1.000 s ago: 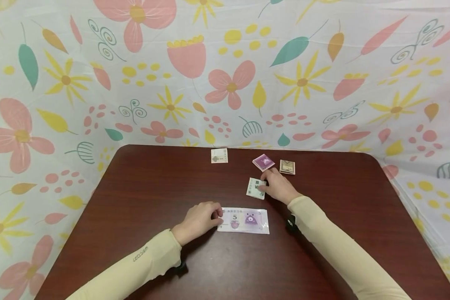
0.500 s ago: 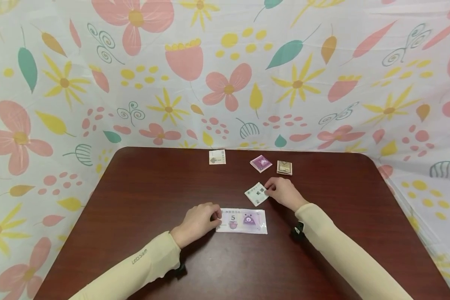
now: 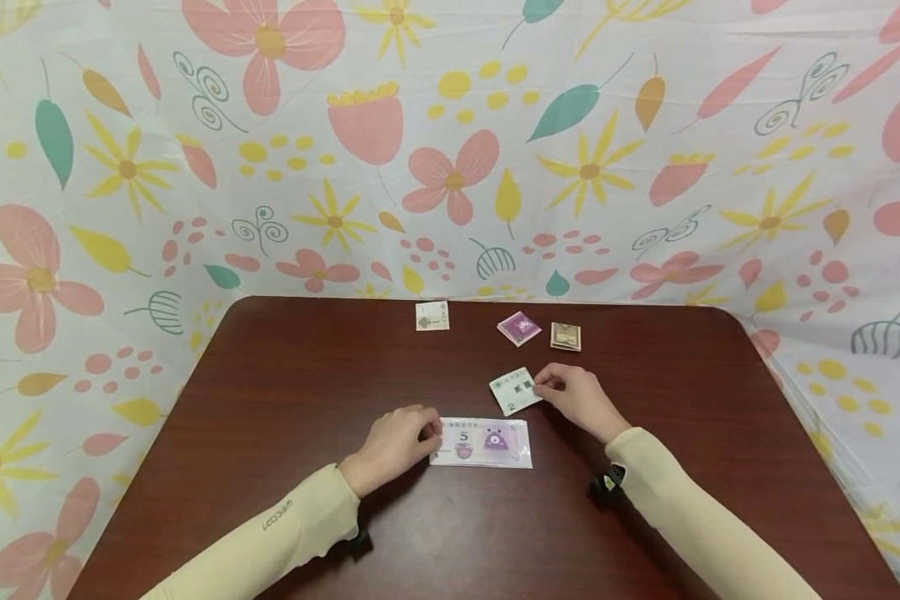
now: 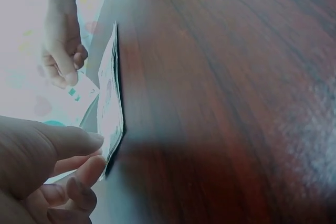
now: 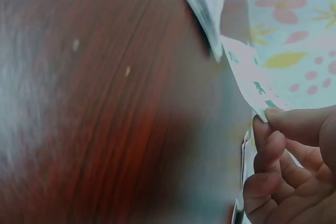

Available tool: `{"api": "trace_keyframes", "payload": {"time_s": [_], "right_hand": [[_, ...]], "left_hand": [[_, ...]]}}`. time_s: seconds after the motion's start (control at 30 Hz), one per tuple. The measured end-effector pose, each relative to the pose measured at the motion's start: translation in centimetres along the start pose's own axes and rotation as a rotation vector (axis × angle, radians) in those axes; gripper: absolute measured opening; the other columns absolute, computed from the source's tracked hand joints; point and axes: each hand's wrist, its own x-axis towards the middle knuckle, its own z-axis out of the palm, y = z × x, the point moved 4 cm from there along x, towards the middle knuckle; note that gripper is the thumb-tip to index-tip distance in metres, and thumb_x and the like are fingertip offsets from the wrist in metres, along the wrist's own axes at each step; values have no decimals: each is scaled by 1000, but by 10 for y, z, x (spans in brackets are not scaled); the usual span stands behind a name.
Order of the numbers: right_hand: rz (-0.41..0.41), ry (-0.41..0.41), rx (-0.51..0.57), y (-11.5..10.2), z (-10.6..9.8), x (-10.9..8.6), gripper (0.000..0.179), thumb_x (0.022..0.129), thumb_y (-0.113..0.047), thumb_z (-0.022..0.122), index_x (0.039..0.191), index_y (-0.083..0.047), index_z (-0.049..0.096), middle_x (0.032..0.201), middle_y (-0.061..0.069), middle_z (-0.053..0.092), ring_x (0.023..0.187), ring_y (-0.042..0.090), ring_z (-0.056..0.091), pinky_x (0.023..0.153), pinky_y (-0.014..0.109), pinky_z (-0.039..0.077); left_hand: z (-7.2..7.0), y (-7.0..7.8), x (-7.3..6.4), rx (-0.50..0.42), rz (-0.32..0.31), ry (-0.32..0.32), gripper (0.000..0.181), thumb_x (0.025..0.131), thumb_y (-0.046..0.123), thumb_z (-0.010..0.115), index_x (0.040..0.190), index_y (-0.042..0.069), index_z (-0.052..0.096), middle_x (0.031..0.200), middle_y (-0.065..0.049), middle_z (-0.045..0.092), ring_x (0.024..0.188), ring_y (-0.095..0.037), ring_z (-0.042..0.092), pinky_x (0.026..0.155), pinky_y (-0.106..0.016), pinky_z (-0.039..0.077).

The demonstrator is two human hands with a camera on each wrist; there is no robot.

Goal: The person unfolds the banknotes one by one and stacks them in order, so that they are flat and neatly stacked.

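My right hand (image 3: 579, 400) pinches the right edge of a folded pale green play banknote (image 3: 513, 392) marked 2, between thumb and fingertips. In the right wrist view that banknote (image 5: 249, 74) slants up from the pinch. A stack of purple play banknotes (image 3: 487, 443) marked 5 lies flat in front of me, just nearer than the green one. Thumb and forefinger of my left hand (image 3: 396, 442) hold the stack's left end. From the left wrist, the layered edge of the stack (image 4: 111, 93) shows bowed slightly off the tabletop.
Farther back on the dark wooden table (image 3: 307, 367) lie a folded pale banknote (image 3: 432, 316), a folded purple banknote (image 3: 519, 328) and a folded brown banknote (image 3: 566, 337). Behind the table's far edge hangs a flower-printed cloth (image 3: 450, 167).
My right hand came nearer and now pinches the green banknote's edge, which has turned and shifted slightly toward the purple stack. The left hand stays at the stack's end.
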Motion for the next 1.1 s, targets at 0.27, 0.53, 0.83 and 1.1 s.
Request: {"api": "trace_keyframes", "payload": {"time_s": [0.27, 0.53, 0.83, 1.1], "right_hand": [[25, 36, 163, -8, 4, -8, 5, 97, -12, 74, 99, -7, 74, 80, 10, 69, 64, 12, 58, 60, 26, 49], [75, 1, 447, -22, 17, -19, 12, 96, -10, 74, 103, 0, 72, 81, 12, 68, 65, 10, 55, 59, 24, 46], [137, -38, 558, -37, 26, -25, 16, 96, -11, 74, 106, 1, 70, 84, -1, 71, 71, 11, 57, 63, 26, 49], [151, -52, 580, -37, 31, -27, 19, 97, -14, 74, 108, 0, 70, 92, 5, 74, 78, 9, 60, 70, 28, 53]], "left_hand": [[-4, 1, 5, -47, 11, 98, 4, 93, 15, 77, 93, 12, 74, 84, 6, 66, 73, -11, 64, 63, -32, 51], [-7, 4, 14, -280, -61, 242, 6, 96, 19, 76, 101, 15, 77, 91, 6, 76, 75, -7, 65, 69, -26, 52], [-6, 13, 21, -540, -42, 336, 7, 96, 15, 77, 102, 11, 75, 89, 2, 77, 68, -5, 59, 63, -21, 48], [0, 15, 22, -630, -59, 346, 6, 95, 11, 77, 98, 11, 71, 84, 2, 74, 61, -5, 53, 57, -20, 43]]}}
